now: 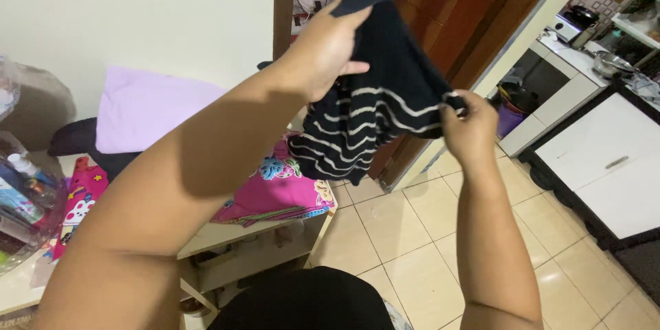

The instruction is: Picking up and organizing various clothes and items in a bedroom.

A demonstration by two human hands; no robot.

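Your left arm stretches up and forward, its left hand (323, 51) closed on the upper part of the dark striped garment (375, 103), held in the air before the wooden door (474, 7). Your right hand (467, 127), forearm upright, pinches the garment's right edge.

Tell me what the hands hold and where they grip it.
Both hold a dark striped garment in the air: the left hand grips its upper plain part, the right hand pinches its side edge.
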